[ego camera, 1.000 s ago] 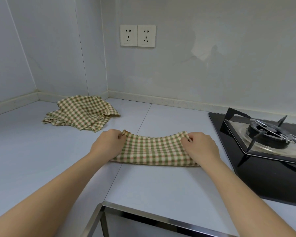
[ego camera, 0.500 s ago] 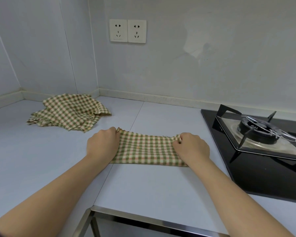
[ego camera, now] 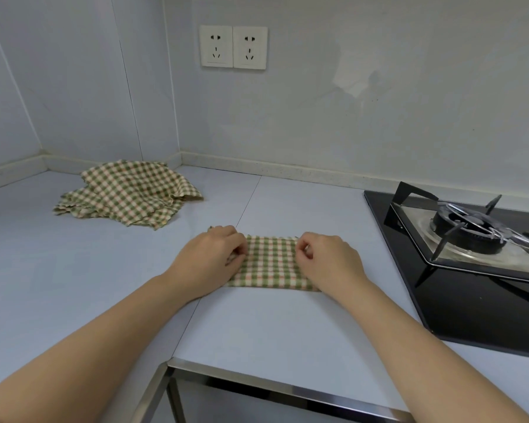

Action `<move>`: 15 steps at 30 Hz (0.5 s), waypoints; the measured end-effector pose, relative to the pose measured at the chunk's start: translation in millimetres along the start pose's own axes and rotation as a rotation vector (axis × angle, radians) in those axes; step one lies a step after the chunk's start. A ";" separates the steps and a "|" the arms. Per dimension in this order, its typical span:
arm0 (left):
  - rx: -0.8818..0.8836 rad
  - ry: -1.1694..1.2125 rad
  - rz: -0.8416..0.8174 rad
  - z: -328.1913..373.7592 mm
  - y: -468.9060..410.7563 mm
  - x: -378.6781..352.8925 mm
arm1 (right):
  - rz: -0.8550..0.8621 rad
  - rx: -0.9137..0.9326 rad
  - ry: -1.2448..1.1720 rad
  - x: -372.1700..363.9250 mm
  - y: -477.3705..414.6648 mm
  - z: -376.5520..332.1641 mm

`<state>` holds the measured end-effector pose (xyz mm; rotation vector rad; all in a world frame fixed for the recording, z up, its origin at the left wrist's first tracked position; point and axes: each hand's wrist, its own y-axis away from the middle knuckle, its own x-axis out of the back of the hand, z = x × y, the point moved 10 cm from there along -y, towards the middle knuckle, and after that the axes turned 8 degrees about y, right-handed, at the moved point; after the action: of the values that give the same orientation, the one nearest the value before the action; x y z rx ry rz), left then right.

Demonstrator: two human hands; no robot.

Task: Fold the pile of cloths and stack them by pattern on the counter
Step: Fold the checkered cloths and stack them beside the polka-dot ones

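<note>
A green-and-cream checked cloth [ego camera: 271, 262] lies folded flat on the pale counter [ego camera: 272, 325] in front of me. My left hand [ego camera: 209, 261] rests on its left end, fingers curled and pinching the fabric. My right hand [ego camera: 329, 261] covers its right end, thumb and fingers pinching the cloth's edge. Only a narrow strip of cloth shows between the hands. A crumpled pile of checked cloths [ego camera: 127, 193] of the same pattern lies in the back left corner.
A black gas hob [ego camera: 458, 300] with a metal burner stand [ego camera: 471, 230] takes up the right side. A double wall socket [ego camera: 233, 47] is on the back wall. The counter's metal front edge [ego camera: 281, 384] runs below my arms.
Both hands have moved toward each other along the cloth, leaving a much shorter stretch showing between them. The cloth's far edge now lies flat on the counter.
</note>
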<state>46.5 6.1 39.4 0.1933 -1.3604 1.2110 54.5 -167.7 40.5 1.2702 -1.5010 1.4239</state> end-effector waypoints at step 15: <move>0.513 0.024 0.048 -79.5 12.0 21.5 | -0.108 -0.019 0.003 -5.1 -7.3 22.5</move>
<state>82.5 80.1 27.3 0.5076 -1.0156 1.5822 65.9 -188.1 34.5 1.3167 -1.4191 1.3387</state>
